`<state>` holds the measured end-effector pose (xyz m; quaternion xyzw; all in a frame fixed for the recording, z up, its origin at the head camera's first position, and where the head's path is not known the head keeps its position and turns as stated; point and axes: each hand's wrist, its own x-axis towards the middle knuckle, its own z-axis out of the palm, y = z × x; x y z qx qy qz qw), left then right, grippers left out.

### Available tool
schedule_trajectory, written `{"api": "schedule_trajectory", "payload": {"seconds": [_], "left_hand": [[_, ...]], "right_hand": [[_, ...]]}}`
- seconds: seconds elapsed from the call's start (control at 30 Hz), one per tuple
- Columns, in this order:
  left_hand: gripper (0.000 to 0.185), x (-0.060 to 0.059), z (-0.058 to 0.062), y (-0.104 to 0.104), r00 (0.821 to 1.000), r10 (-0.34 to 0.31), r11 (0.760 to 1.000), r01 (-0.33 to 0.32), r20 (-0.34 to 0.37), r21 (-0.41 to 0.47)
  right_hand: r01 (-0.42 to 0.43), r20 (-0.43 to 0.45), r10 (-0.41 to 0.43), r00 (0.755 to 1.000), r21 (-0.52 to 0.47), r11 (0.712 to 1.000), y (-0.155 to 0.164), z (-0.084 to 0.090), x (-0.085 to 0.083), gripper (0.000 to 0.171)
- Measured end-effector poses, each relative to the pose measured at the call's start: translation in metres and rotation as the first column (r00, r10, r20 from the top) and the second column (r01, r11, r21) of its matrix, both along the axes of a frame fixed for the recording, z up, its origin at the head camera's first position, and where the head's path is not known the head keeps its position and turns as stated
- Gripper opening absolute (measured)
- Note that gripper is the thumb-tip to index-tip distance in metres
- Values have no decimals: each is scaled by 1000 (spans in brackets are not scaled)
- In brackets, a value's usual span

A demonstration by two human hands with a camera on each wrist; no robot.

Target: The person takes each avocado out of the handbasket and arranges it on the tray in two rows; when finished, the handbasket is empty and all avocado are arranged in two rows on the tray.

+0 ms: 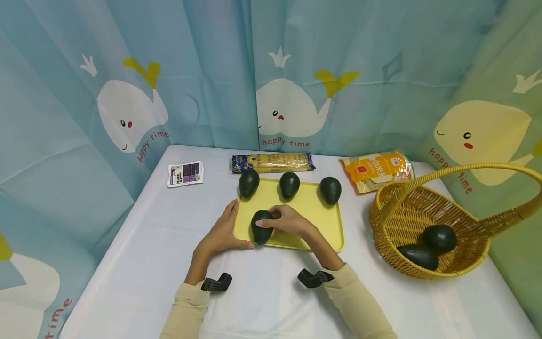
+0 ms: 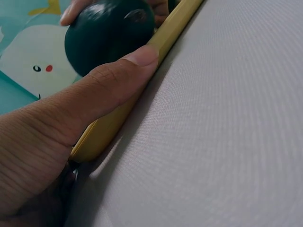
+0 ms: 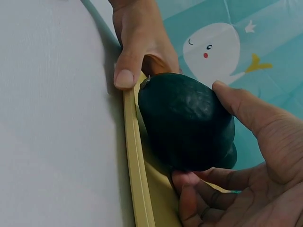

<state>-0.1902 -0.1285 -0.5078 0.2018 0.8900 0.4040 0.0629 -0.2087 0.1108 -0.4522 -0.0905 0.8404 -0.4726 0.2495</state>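
A dark green avocado [image 1: 260, 230] [image 2: 109, 33] [image 3: 187, 123] sits at the front left corner of a yellow tray [image 1: 315, 217] [image 2: 113, 123] [image 3: 137, 165]. My right hand [image 1: 280, 220] [image 3: 222, 137] grips it, thumb on one side and fingers curled under the other. My left hand [image 1: 222, 233] [image 3: 139, 38] rests against that tray corner, fingers straight along the left rim. Its thumb [image 2: 104, 80] lies along the front rim. Three more avocados [image 1: 249, 182] [image 1: 290, 184] [image 1: 330, 189] stand in a row at the tray's back edge.
A wicker basket [image 1: 389, 212] with a tall handle stands at the right and holds two avocados [image 1: 440, 238] [image 1: 419, 256]. Behind the tray lie a noodle pack [image 1: 273, 162], an orange bag [image 1: 377, 170] and a small purple packet [image 1: 185, 173]. Whale-print curtains surround the table.
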Motion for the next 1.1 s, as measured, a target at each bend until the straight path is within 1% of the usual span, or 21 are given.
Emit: {"api": "schedule_trajectory", "payload": {"seconds": [0.2,0.43,0.53,0.77,0.93,1.1], "left_hand": [[141,-1,-1,0,1000,-8,1000,8,2,21],[141,0,-2,-1,1000,-11,1000,11,-3,19],[141,-1,-2,-1,1000,-9,1000,9,0,15],[139,-1,0,-1,1000,-9,1000,9,13,7],[138,1,1,-2,1000,-27,1000,27,3,2],[137,1,3,-3,1000,-29,1000,29,6,-1]], "right_hand": [[20,-30,-18,999,41,999,-13,0,-2,68],[-5,-45,7,999,41,999,-26,-1,-3,67],[-2,-52,4,999,46,999,-30,-1,-3,65],[1,-45,1,999,39,999,-36,0,-6,64],[-12,-35,13,999,25,1000,-40,-1,-7,66],[-24,-23,25,999,17,1000,-42,-1,-8,69]]}}
